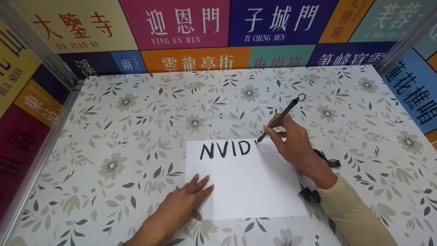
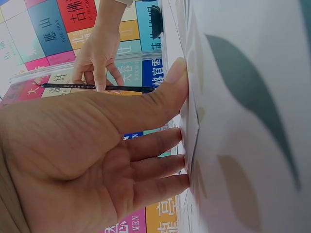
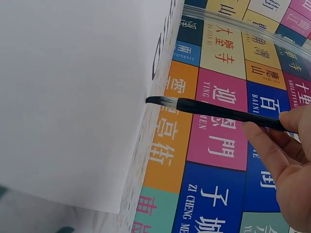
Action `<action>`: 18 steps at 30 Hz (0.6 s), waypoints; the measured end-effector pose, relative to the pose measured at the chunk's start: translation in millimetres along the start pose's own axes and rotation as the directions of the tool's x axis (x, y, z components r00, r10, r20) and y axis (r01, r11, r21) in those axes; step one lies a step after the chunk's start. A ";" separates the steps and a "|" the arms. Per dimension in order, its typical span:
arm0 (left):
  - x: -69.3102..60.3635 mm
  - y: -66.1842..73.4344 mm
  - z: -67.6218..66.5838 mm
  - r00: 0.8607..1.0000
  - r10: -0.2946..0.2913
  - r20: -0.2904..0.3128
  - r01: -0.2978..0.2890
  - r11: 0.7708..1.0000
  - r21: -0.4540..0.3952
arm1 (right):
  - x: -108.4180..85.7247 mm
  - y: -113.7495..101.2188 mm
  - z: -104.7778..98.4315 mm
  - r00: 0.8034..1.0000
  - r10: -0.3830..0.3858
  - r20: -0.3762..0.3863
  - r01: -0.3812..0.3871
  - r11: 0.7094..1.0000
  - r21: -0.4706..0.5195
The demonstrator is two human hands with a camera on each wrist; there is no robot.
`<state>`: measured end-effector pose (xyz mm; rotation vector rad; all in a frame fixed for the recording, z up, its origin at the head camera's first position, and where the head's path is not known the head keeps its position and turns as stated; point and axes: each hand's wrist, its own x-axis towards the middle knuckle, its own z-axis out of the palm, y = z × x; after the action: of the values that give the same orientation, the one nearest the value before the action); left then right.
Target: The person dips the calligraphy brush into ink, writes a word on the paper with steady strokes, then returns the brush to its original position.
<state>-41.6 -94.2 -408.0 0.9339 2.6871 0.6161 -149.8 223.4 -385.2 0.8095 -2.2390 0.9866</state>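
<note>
A white sheet of paper (image 1: 252, 184) lies on the table, with the black letters "NVID" (image 1: 225, 149) along its upper part. My right hand (image 1: 293, 143) pinches a dark calligraphy brush (image 1: 280, 118) between thumb and fingers. Its inked bristle tip (image 3: 158, 100) touches the paper just right of the D, where a small black mark shows. The brush slants up to the right, ending in a hanging loop. My left hand (image 1: 181, 201) rests its fingertips on the paper's left edge, fingers fairly straight; the left wrist view shows its thumb (image 2: 160, 94) pressing down too.
The table (image 1: 136, 143) has a floral cover. Partly hidden by the right forearm are a black clip-like object (image 1: 309, 195) and another dark object (image 1: 333, 162) right of the paper. Coloured panels with Chinese characters (image 1: 184, 24) wall the table at the back and sides.
</note>
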 end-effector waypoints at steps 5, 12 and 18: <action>-0.2 -0.3 0.4 1.000 0.000 -0.005 0.000 1.000 0.000 | -0.9 1.2 -0.2 1.000 0.009 0.025 -0.009 1.000 0.006; -0.2 0.3 0.2 1.000 0.001 -0.005 -0.001 1.000 0.004 | -1.5 1.7 -1.6 0.999 0.011 0.043 -0.011 1.000 0.005; 0.2 -0.1 1.7 1.000 0.003 -0.008 -0.003 1.000 0.021 | -2.1 0.6 -3.9 0.998 0.005 0.058 -0.005 1.000 0.009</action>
<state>-41.2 -93.7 -409.5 0.9432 2.7049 0.5951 -148.0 227.4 -384.7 0.8472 -2.2878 0.9885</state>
